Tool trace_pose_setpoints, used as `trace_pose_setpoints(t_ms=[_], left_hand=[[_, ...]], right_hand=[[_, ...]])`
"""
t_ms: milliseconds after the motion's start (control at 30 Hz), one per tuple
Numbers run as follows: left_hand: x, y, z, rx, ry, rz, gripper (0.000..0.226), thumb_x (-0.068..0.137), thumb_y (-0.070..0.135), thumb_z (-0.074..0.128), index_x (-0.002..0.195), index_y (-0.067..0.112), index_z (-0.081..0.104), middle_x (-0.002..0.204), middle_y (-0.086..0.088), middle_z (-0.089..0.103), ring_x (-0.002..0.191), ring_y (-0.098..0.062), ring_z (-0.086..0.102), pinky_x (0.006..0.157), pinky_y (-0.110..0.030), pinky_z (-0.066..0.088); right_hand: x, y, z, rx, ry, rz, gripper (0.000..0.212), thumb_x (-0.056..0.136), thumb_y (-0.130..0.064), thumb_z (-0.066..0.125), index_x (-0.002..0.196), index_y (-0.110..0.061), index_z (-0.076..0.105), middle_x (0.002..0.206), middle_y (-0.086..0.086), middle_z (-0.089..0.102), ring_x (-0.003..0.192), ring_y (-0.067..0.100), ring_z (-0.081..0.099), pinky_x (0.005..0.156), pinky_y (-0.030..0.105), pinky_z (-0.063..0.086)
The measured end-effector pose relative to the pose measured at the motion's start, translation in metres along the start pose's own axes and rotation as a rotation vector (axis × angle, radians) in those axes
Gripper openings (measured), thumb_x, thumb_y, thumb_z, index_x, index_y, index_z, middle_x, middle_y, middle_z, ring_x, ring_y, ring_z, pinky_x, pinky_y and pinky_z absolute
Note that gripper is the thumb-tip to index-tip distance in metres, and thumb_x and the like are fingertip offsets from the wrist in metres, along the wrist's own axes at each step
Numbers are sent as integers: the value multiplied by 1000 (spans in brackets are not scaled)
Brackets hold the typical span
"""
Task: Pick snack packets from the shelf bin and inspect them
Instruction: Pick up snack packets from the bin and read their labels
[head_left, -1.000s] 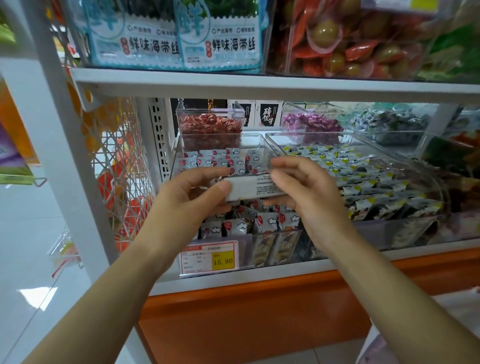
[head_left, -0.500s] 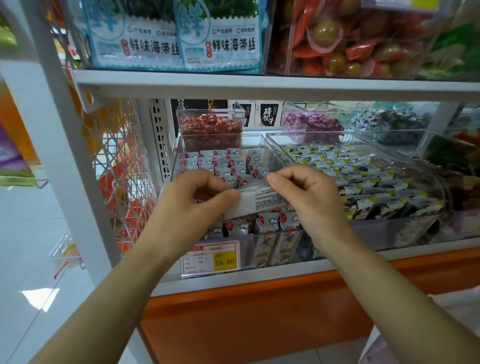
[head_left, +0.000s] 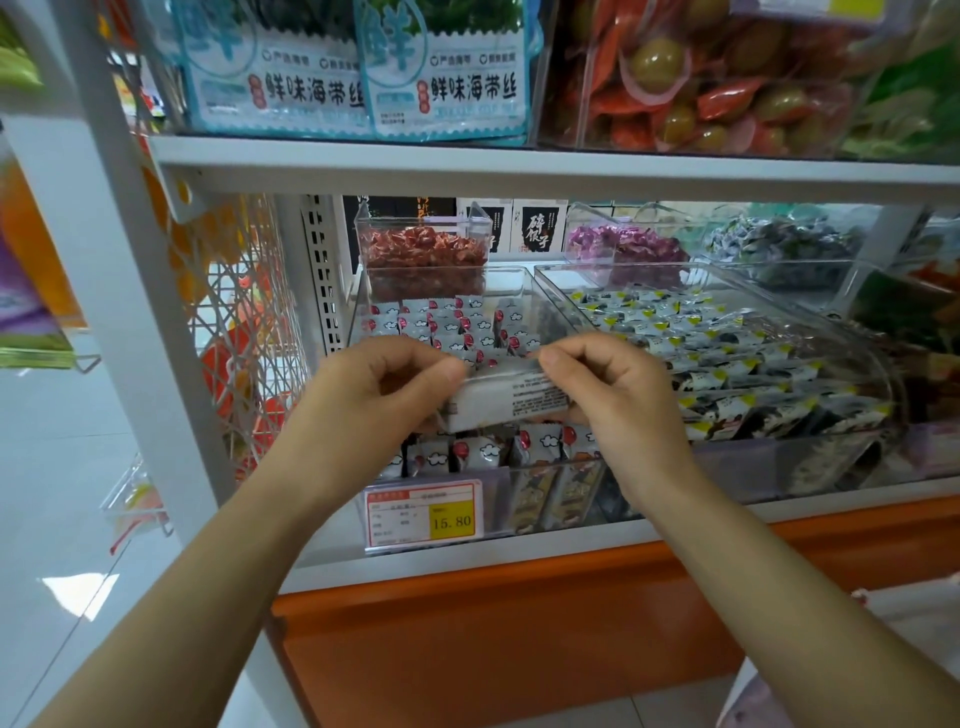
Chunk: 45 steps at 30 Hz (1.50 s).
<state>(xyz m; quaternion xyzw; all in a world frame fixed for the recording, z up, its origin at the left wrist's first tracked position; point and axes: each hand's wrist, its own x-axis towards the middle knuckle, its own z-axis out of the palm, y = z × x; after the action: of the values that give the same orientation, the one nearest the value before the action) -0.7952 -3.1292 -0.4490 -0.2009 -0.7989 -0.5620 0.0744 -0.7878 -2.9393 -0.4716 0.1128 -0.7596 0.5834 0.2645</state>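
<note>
One snack packet (head_left: 511, 397) sits in the middle of the frame, held just above the front of the clear shelf bin (head_left: 550, 462) it belongs to, and compared with a second ago it has dropped a little and tipped, so its white back with small printed lines now faces up toward the camera. Both hands have closed in on it: the left hand (head_left: 363, 410) pinches the left end between thumb and curled fingers, and the right hand (head_left: 618, 405) pinches the upper right edge the same way, where earlier the fingers lay straighter along it. That reads as the inspection step under way (the pick itself looks done). Below and behind the hands, more white packets with red dots and cloud marks (head_left: 447, 327) fill the bin, and a price tag (head_left: 423, 514) marked 15.80 hangs on its front, lower centre. Yellow-cornered packets (head_left: 701, 343) lie in the neighbouring bin at right, red sweets (head_left: 423, 249) in a tub behind. Little blocks the view of the packet; the upper shelf (head_left: 519, 166) probably limits any lift.
</note>
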Motion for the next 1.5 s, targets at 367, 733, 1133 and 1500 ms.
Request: trace_pose_setpoints(t_ms=[367, 733, 1133, 1500], left_hand=[[-3, -9, 12, 31, 36, -26, 14, 86, 27, 62, 97, 35, 65, 83, 2, 68, 67, -10, 63, 51, -22, 51], [14, -16, 19, 258, 225, 27, 41, 96, 30, 46, 135, 16, 47, 126, 1, 56, 106, -6, 54, 88, -21, 43], [116, -58, 35, 1129, -285, -220, 59, 96, 45, 15, 130, 8, 45, 146, -13, 37, 138, -26, 24, 111, -57, 13], [88, -45, 30, 1131, -332, -189, 56, 97, 48, 12, 128, 17, 47, 141, -7, 43, 138, -23, 25, 111, -51, 12]], right_hand=[[6, 6, -8, 375, -91, 274, 18, 87, -17, 59, 76, -9, 71, 73, 5, 72, 73, 18, 71, 57, 28, 58], [17, 1, -7, 97, 67, 72, 12, 83, -15, 67, 94, -18, 62, 92, 7, 68, 73, 14, 70, 61, 26, 59], [47, 11, -7, -79, 182, 41, 28, 84, -26, 68, 95, -3, 55, 99, 26, 59, 84, 36, 64, 75, 51, 54], [66, 1, 9, -163, 93, -8, 28, 86, -23, 65, 104, -4, 54, 95, 11, 60, 89, 32, 64, 79, 51, 53]])
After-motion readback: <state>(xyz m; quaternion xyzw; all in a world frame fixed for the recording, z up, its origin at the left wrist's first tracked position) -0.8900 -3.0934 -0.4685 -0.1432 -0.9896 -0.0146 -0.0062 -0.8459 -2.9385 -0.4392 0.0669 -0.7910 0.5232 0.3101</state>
